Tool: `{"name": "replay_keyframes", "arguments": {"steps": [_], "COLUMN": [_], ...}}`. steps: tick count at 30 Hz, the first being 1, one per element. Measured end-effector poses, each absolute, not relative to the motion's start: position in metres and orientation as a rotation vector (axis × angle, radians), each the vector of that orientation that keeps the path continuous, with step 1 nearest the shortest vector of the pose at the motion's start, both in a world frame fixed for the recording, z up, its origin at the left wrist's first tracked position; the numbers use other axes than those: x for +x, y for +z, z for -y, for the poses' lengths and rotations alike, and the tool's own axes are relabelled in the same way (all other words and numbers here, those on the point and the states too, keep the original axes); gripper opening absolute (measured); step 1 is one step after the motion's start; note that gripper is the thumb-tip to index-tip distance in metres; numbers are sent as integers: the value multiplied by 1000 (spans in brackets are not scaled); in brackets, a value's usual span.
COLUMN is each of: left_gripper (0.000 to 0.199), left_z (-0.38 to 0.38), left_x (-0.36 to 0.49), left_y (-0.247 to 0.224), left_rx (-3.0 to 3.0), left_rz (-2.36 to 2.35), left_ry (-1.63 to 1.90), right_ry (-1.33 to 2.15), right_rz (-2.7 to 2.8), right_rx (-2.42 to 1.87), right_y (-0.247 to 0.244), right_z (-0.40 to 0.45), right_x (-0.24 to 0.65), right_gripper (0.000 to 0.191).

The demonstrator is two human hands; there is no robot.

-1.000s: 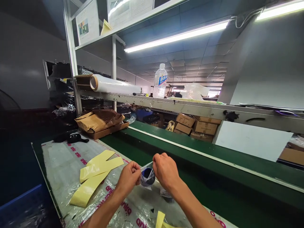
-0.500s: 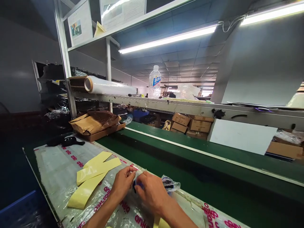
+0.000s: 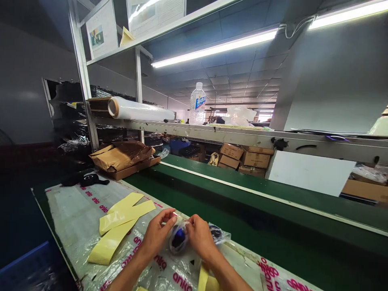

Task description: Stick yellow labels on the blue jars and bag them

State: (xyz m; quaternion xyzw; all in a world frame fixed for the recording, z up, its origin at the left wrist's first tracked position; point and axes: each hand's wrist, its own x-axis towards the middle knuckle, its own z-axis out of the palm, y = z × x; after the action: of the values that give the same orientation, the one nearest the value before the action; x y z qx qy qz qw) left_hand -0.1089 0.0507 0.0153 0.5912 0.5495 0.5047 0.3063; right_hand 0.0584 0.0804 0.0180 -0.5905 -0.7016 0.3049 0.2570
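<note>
A small clear plastic bag [image 3: 178,242] with a dark blue and black item inside hangs between my hands, just above the bench. My left hand [image 3: 158,234] is closed in a pinch at the bag's upper left edge. On the other side, my right hand [image 3: 200,237] pinches the bag's upper right with thumb and fingers. What the item inside is, I cannot make out. Just beyond my right hand lies a second bagged item [image 3: 220,235], dark with clear plastic around it. Yellow paper strips [image 3: 121,220] lie to the left of my left hand.
The plastic-covered bench [image 3: 72,214] borders a green conveyor belt [image 3: 257,222]. At its far end sit a black cloth-like item [image 3: 86,179] and a carton tray with brown paper [image 3: 124,157]. A shelf above holds a film roll [image 3: 142,109] and a bottle [image 3: 197,105].
My right hand has turned and drawn back slightly from my left, so the bag with the blue item now shows between them. The surroundings look the same.
</note>
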Motion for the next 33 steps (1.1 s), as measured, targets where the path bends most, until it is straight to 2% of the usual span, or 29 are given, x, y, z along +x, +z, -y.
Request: {"name": "replay_keyframes", "arguments": {"steps": [3, 6, 8, 12, 15, 17, 20, 22, 26, 31, 33], "left_gripper": [47, 76, 84, 71, 75, 80, 84, 85, 70, 76, 72], "left_z": [-40, -34, -36, -46, -50, -48, -43, -40, -38, -38, -37], "left_x": [-116, -114, -108, -95, -86, -79, -67, -59, -48, -47, -49], "left_y": [3, -15, -23, -30, -29, -29, -28, -26, -22, -23, -23], "left_rx": [1556, 1578, 1577, 1570, 1595, 1623, 1716, 1815, 1977, 2029, 2032], "left_rz": [-1433, -1411, -1441, -1449, -1417, -1443, -1489, -1490, -1494, -1538, -1543], "left_ry": [1269, 1158, 1118, 1097, 1098, 1115, 1143, 1159, 1176, 1155, 1146], "right_ry": [1175, 1398, 1433, 1260, 975, 740, 455, 348, 265, 349, 435], "right_rz": [1759, 1684, 1695, 1849, 2021, 2094, 2163, 2213, 2235, 2141, 2099], "right_rx": [-1615, -1571, -1537, -1514, -1558, -1621, -1625, -1571, -1596, -1639, -1586], "right_y": [14, 14, 16, 26, 36, 43, 51, 53, 45, 23, 17], "right_z": [-93, -100, -99, -87, -74, -65, -53, -46, -38, -41, -42], "right_x": [59, 60, 62, 75, 89, 96, 99, 97, 91, 94, 95], "right_gripper": [24, 29, 28, 21, 15, 17, 32, 31, 20, 18, 15]}}
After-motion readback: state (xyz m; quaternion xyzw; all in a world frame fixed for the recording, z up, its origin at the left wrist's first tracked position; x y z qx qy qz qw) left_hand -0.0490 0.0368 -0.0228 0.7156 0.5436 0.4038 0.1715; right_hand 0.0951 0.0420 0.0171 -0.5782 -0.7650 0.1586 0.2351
